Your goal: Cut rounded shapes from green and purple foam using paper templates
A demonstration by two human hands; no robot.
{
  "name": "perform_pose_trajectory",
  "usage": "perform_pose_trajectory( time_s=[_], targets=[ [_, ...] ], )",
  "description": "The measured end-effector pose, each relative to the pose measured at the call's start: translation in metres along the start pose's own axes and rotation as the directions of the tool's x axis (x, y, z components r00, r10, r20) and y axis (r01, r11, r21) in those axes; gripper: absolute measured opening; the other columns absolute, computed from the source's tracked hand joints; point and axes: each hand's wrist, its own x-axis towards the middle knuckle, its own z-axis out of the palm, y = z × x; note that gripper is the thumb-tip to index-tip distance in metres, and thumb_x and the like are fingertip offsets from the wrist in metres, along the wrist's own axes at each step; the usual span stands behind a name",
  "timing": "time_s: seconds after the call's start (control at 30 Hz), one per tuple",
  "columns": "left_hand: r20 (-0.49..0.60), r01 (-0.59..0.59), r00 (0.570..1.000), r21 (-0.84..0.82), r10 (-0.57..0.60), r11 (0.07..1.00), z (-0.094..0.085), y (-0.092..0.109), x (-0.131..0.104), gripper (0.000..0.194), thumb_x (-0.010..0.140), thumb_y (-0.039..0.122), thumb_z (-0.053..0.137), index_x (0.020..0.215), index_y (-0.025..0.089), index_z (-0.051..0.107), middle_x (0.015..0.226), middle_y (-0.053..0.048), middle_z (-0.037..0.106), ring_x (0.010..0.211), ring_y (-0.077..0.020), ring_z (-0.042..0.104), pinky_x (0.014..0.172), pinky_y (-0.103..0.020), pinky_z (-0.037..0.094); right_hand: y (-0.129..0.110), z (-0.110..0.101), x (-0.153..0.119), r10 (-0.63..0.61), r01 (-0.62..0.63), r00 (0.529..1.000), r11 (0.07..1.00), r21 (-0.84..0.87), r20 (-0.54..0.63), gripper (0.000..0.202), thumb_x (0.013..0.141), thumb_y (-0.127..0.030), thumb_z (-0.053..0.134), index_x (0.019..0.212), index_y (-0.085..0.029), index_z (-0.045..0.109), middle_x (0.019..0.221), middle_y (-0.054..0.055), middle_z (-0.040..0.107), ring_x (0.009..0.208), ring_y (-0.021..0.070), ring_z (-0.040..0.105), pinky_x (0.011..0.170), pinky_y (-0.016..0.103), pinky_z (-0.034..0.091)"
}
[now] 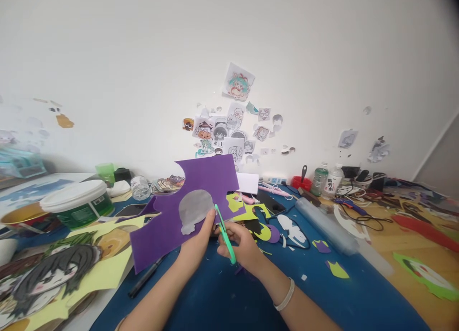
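My left hand (pixel 201 235) grips a large purple sheet (pixel 211 173) by its lower edge, thumb on top. A grey paper cutout (pixel 195 208) with a rounded top lies flat against the sheet beside the thumb. Green-handled scissors (pixel 225 235) are in my right hand (pixel 242 247), its fingers wrapped around the handles. Their blades point up and lie at the sheet near my left thumb; whether they are cutting is too small to tell. Beyond the hands are yellow-green and purple scraps (pixel 256 216).
A blue mat (pixel 222 293) covers the table's middle. At left stand a lidded white-and-green tub (pixel 81 202) and a black-haired character cutout (pixel 59 269). A black pen (pixel 145 278) lies nearby. At right are a clear plastic roll (pixel 326 223), bottles (pixel 321 176) and a glue gun (pixel 351 207).
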Motion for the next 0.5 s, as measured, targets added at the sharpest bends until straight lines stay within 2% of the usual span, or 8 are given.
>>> perform_pose_trajectory(
  time_s=[0.1, 0.23, 0.4, 0.5],
  targets=[
    [0.023, -0.016, 1.000, -0.064, 0.018, 0.998, 0.002, 0.005, -0.005, 0.047, 0.063, 0.059, 0.055, 0.086, 0.019, 0.064, 0.089, -0.010, 0.068, 0.096, -0.0293, 0.059, 0.082, -0.036, 0.046, -0.001, 0.003, 0.000, 0.010, -0.014, 0.999, 0.993, 0.118, 0.034, 0.036, 0.064, -0.037, 0.069, 0.092, -0.016, 0.058, 0.067, -0.002, 0.047, 0.062, 0.0106, 0.043, 0.061, 0.023, 0.039],
    [-0.014, 0.031, 0.999, -0.100, -0.033, 0.994, 0.006, 0.012, -0.013, 0.049, 0.067, 0.062, 0.049, 0.083, 0.018, 0.063, 0.092, -0.011, 0.067, 0.099, -0.0273, 0.057, 0.086, -0.036, 0.044, -0.001, 0.006, -0.001, 0.026, -0.031, 0.999, 0.980, 0.198, 0.028, 0.036, 0.062, -0.037, 0.071, 0.088, -0.016, 0.057, 0.065, -0.002, 0.046, 0.059, 0.0092, 0.041, 0.056, 0.021, 0.036],
    [-0.041, 0.031, 0.999, 0.038, -0.030, 0.999, 0.005, 0.016, -0.018, 0.054, 0.064, 0.070, 0.043, 0.070, 0.019, 0.062, 0.079, -0.010, 0.067, 0.093, -0.0307, 0.058, 0.084, -0.042, 0.043, 0.002, 0.006, -0.001, 0.028, -0.026, 1.000, 0.984, 0.175, -0.013, 0.034, 0.061, -0.033, 0.072, 0.086, -0.015, 0.058, 0.070, 0.001, 0.052, 0.061, 0.0103, 0.043, 0.053, 0.020, 0.035],
    [-0.033, 0.016, 0.999, 0.051, -0.015, 0.999, 0.003, 0.016, -0.017, 0.053, 0.065, 0.070, 0.042, 0.067, 0.020, 0.061, 0.075, -0.009, 0.067, 0.089, -0.0301, 0.060, 0.081, -0.041, 0.044, 0.001, 0.007, -0.002, 0.021, -0.016, 0.999, 0.990, 0.138, -0.037, 0.033, 0.060, -0.031, 0.072, 0.085, -0.015, 0.059, 0.068, 0.000, 0.052, 0.060, 0.0102, 0.044, 0.053, 0.020, 0.035]
  ],
)
